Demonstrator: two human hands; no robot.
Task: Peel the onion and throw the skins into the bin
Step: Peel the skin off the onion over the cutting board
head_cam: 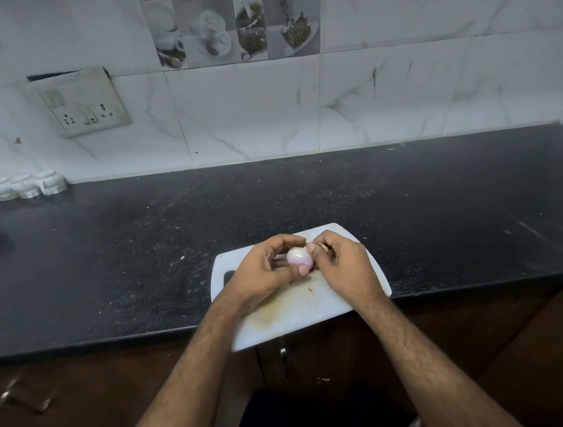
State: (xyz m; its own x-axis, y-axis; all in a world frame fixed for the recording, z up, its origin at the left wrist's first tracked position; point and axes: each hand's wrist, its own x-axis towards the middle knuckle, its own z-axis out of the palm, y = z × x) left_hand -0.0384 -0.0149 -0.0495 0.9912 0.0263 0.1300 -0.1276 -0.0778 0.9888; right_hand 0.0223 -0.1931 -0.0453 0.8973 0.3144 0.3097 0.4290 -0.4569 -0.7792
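A small pale pink onion (298, 256), mostly bare of skin, is held just above the white cutting board (302, 310). My left hand (262, 270) grips it from the left, thumb under it and fingers curled over the top. My right hand (342, 263) is at the onion's right side and pinches a piece of brownish skin (319, 245) at its top. Small skin bits (310, 289) lie on the board beneath. No bin is in view.
The board overhangs the front edge of a dark stone counter (144, 256). Three small white pots (29, 187) stand at the back left by the tiled wall. A socket plate (83, 105) is on the wall. Brown cabinet doors (461, 341) lie below.
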